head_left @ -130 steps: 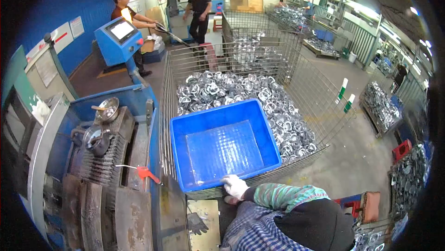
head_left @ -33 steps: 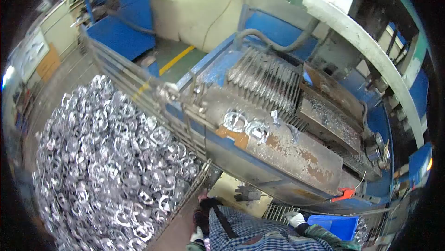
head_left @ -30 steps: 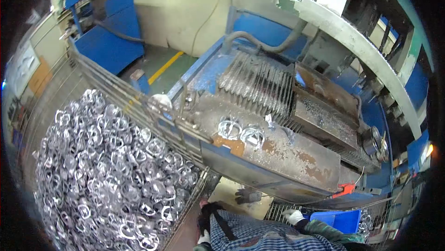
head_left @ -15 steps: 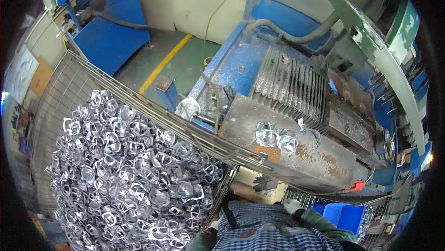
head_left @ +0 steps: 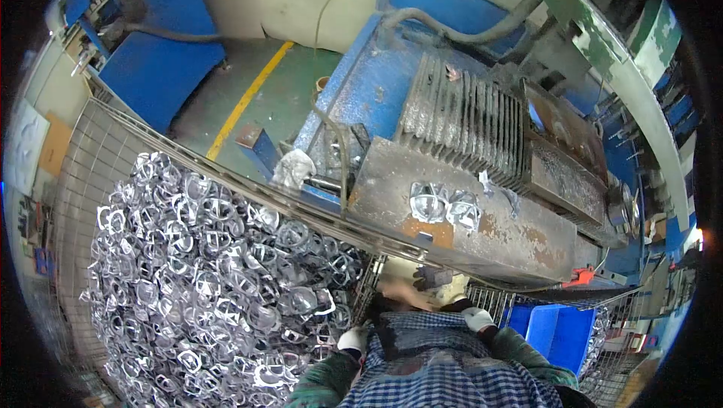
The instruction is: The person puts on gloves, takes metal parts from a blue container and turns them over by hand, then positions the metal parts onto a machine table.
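My left hand (head_left: pixel 352 341), in a white glove, is low in the middle of the view, beside the right edge of a heap of shiny metal castings (head_left: pixel 203 280). My right hand (head_left: pixel 476 318), also white-gloved, is at the right side of the checked apron (head_left: pixel 437 340), left of a blue bin (head_left: pixel 553 333). The fingers of both hands are too small and partly hidden to show whether they grip anything. Between and beyond the hands is a blurred brown surface (head_left: pixel 407 293). A dark glove (head_left: pixel 431 277) lies past it.
A wire cage (head_left: pixel 301 216) holds the heap. Two castings (head_left: pixel 444 206) lie on a worn metal machine ledge (head_left: pixel 497 239). A red clamp-like part (head_left: pixel 578 277) is at its right end. A blue panel (head_left: pixel 154 54) and a yellow floor line (head_left: pixel 252 99) are further back.
My left hand has come up into fuller view beside the heap. My right hand has shifted slightly up. The camera view has tilted and moved a little.
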The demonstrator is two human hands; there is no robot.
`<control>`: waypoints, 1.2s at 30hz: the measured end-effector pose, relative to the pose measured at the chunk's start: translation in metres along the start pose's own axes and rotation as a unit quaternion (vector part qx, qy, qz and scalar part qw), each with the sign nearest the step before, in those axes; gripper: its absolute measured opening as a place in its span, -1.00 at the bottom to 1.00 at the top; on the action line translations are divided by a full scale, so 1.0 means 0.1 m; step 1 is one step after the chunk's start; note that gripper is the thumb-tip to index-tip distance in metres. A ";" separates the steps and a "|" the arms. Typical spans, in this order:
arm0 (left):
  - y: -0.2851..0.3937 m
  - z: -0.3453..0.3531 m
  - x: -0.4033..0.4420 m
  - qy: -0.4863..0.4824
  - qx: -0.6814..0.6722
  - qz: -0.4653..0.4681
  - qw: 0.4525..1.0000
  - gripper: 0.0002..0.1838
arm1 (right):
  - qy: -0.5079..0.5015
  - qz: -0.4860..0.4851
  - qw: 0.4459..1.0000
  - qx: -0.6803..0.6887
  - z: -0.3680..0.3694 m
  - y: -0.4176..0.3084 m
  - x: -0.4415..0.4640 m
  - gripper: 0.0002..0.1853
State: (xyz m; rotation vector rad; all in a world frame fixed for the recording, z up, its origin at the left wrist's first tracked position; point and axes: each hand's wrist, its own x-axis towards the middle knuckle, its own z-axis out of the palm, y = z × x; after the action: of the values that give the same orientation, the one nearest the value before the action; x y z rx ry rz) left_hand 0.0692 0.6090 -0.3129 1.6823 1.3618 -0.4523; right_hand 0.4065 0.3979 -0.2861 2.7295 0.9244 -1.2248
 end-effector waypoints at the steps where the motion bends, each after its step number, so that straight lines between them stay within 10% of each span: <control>1: -0.02 0.04 0.08 0.013 -0.004 0.017 1.000 -0.65 | 0.021 -0.007 0.999 0.036 -0.08 -0.10 -0.08 -0.72; 14: 0.05 0.01 0.25 0.087 0.068 -0.013 0.994 -0.71 | 0.176 0.027 0.954 0.240 0.04 0.32 -0.37 -0.77; 22: 0.36 0.03 -0.09 0.296 0.123 0.037 0.947 -0.75 | 0.294 0.009 0.907 0.300 0.90 0.67 -0.24 -0.81; 36: 0.29 0.15 -0.18 0.272 0.096 0.041 0.957 -0.58 | 0.355 -0.005 0.786 0.507 1.13 0.94 -0.61 -0.74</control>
State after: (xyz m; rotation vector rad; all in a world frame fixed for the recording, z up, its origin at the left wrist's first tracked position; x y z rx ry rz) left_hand 0.0941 0.5864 -0.2958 2.1152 1.6675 -0.0676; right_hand 0.3463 0.2621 -0.3435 4.2210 0.2046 -0.7562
